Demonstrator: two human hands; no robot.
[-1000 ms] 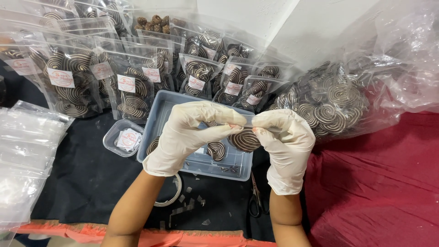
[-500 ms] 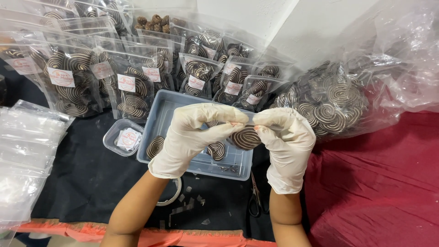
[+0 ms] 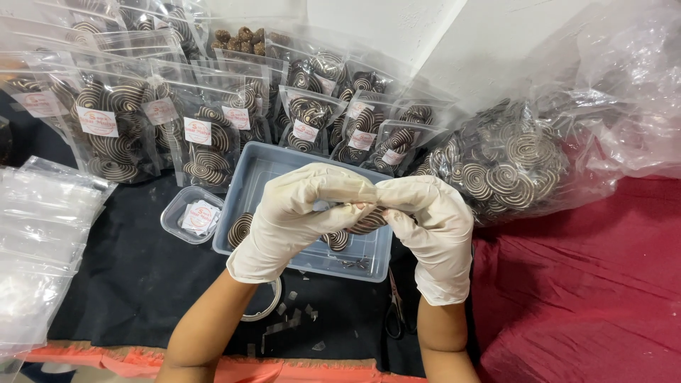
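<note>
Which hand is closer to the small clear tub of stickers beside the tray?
Left. The left hand is just right of the small sticker tub, above the grey tray. The right hand is farther right, beyond the left hand.

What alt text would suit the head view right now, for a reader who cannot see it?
Two white-gloved hands, left hand and right hand, meet fingertip to fingertip on a small clear bag of spiral-patterned pieces above a grey plastic tray. Sealed labelled bags stand behind, a small tub of stickers sits left, and scissors lie below.
</note>
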